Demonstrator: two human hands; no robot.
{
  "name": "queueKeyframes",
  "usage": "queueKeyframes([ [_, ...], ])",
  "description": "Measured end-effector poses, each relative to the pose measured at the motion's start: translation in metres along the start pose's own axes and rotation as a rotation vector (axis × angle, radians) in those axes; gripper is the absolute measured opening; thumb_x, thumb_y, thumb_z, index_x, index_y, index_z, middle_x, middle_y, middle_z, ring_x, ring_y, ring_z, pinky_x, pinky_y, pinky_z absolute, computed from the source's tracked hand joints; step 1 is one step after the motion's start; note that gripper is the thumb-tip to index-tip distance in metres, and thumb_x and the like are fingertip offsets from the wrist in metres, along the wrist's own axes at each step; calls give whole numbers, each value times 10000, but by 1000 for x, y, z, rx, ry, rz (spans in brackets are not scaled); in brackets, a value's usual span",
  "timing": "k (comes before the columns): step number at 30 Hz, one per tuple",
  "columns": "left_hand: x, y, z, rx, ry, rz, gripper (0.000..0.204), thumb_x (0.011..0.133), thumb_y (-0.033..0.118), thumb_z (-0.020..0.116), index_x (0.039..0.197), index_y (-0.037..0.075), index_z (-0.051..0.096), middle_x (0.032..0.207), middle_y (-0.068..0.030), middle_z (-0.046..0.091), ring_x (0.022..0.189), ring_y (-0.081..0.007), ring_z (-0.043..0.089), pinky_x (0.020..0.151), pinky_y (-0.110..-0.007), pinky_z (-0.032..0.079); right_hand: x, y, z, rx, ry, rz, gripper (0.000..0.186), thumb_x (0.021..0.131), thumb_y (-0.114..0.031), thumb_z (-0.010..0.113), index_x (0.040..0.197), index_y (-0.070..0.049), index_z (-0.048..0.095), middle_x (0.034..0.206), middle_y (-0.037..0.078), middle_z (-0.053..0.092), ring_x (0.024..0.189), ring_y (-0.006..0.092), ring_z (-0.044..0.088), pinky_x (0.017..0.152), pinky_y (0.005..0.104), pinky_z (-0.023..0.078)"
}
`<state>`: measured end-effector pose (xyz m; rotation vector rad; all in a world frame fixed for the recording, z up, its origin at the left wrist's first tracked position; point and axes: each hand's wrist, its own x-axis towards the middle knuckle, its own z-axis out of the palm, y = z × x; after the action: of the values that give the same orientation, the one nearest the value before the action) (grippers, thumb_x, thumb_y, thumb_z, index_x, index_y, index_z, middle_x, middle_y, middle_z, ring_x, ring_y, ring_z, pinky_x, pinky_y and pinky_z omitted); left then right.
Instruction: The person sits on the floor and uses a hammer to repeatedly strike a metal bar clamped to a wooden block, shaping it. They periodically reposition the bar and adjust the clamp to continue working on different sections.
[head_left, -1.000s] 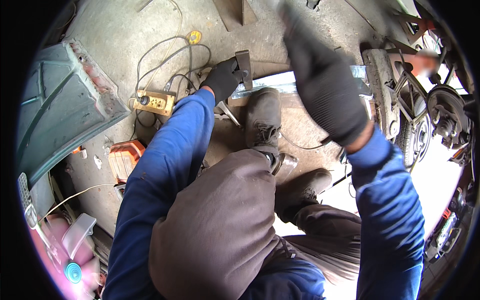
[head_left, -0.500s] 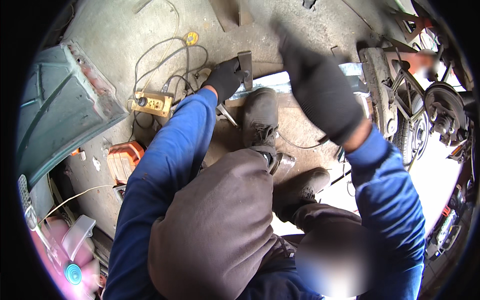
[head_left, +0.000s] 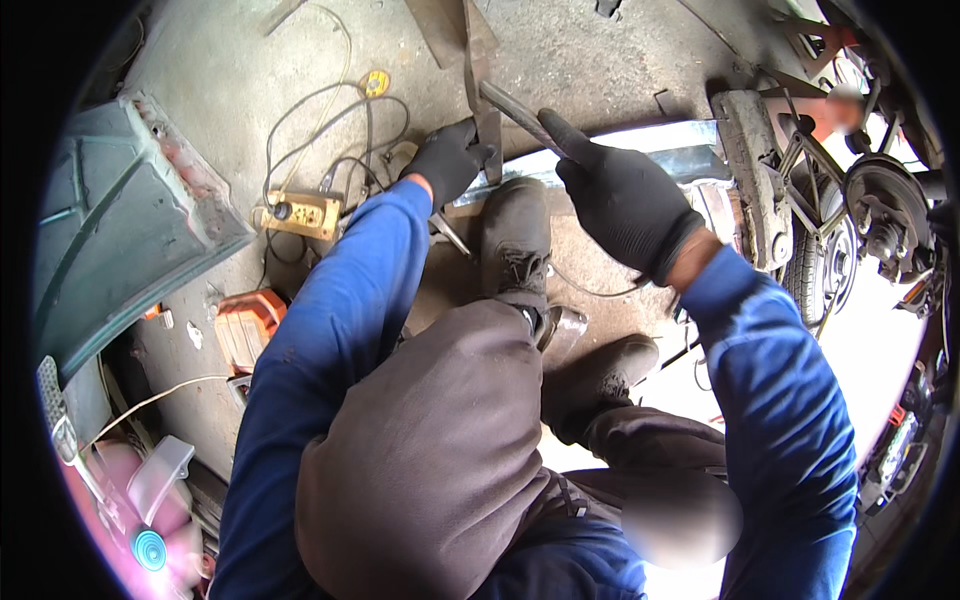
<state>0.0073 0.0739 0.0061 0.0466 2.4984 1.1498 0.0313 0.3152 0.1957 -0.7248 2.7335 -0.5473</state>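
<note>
My left hand (head_left: 448, 165), in a black glove, is closed around a flat metal bar (head_left: 490, 148) standing over a long shiny sheet-metal strip (head_left: 640, 142) on the floor. My right hand (head_left: 630, 205), also gloved in black, grips a hammer (head_left: 520, 118) by its handle. The hammer's long narrow head meets the upper end of the bar; whether they touch I cannot tell. My left boot (head_left: 515, 235) is close against the near edge of the strip.
A yellow power-outlet box (head_left: 302, 215) with tangled cables lies left of my left hand. Further left are a greenish car panel (head_left: 130, 230), an orange case (head_left: 248, 325) and a pink fan (head_left: 140, 515). A tire (head_left: 815, 245) and brake disc (head_left: 885, 205) stand at right.
My right hand has swung down and left, from a blurred raised position, bringing the hammer head to the bar's top. My left hand stays in place, still holding the bar.
</note>
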Motion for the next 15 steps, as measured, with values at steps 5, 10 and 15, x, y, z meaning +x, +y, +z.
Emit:
queueKeyframes([
  [5, -11, -5, -11, 8, -21, 28, 394, 1020, 282, 702, 1296, 1, 711, 1273, -254, 754, 1209, -413, 707, 1031, -459, 536, 14, 18, -42, -93, 152, -129, 430, 1083, -134, 572, 1507, -76, 606, 826, 264, 720, 774, 434, 749, 691, 511, 591],
  [10, -3, 4, 10, 54, 69, -18, 458, 1011, 347, 708, 1320, 9, 697, 1290, -263, 745, 1222, -438, 692, 1041, -492, 528, 11, -16, -48, 407, 559, -125, 444, 1099, -119, 616, 1528, -8, 595, 777, 122, 648, 724, 209, 607, 656, 373, 518],
  [15, -8, 0, 0, -9, 0, 40, 409, 1018, 283, 705, 1312, -1, 701, 1261, -252, 756, 1184, -425, 709, 1020, -481, 538, -10, 24, -3, 0, 27, -39, 495, 1079, -157, 545, 1564, -59, 521, 845, 289, 718, 808, 482, 731, 709, 560, 579],
])
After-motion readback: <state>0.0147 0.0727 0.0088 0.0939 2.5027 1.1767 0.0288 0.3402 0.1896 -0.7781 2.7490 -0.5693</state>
